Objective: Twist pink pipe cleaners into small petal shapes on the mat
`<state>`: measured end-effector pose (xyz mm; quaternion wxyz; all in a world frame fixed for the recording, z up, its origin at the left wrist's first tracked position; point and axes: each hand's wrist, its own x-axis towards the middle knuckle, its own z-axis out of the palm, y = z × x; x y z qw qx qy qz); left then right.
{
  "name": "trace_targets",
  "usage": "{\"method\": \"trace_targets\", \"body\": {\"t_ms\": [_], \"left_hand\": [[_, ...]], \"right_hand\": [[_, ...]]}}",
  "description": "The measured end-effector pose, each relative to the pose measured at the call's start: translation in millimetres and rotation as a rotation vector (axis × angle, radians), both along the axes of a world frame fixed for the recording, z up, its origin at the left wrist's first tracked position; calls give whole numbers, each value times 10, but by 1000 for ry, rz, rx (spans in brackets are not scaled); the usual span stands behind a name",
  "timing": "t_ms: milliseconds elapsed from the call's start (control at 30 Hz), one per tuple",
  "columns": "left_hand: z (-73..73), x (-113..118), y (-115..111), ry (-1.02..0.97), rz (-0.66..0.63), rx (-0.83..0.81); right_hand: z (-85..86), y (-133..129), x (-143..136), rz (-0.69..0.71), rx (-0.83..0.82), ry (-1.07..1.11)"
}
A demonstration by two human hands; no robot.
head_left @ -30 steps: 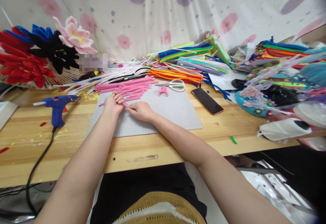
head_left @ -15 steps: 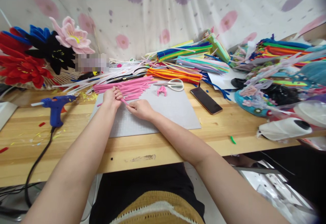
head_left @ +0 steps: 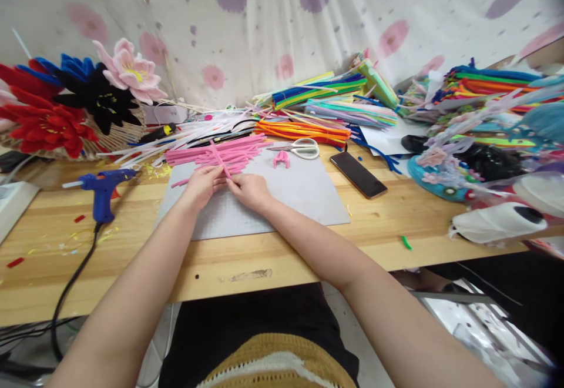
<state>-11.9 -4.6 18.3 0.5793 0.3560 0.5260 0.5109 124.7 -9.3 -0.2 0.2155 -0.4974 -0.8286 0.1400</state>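
Between my two hands is a pink pipe cleaner (head_left: 219, 157), its far end slanting up to the left over a pile of loose pink pipe cleaners (head_left: 185, 156). My left hand (head_left: 206, 185) closes its fingers on it from the left side. From the right, my right hand (head_left: 248, 190) pinches its near end, the fingertips of both hands almost touching. Beneath them lies a grey cutting mat (head_left: 304, 203). A small bent pink piece (head_left: 281, 159) sits on the mat to the right of the pile, just below a pair of white-handled scissors (head_left: 305, 149).
A blue glue gun (head_left: 103, 194) stands at the left, its cable running off the front edge. A phone (head_left: 358, 174) lies right of the mat. Bundled orange pipe cleaners (head_left: 304, 133) and other colours line the back. Fluffy flowers (head_left: 108, 97) fill the back left.
My left hand has moved down and right along the pink pipe cleaner, nearer my right hand. More of its far end now shows above the fingers. The view has shifted slightly.
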Motion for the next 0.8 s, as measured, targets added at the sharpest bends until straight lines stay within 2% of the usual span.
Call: {"method": "trace_targets", "body": {"t_ms": [167,400,533,700,800], "left_hand": [[-63,56,-15,101,66,60],[-113,141,-20,11,308,80],[-127,176,-16,13,381,79],[-89,153,6,-32,405,79],[3,-9,29,-119,483,124]], "right_hand": [[-20,-14,-11,20,-2,-40],[-7,-4,-47,17,7,-90],[21,-6,-71,36,12,-90],[-2,-8,-62,32,0,-93],[-38,4,-33,44,-18,-113]]}}
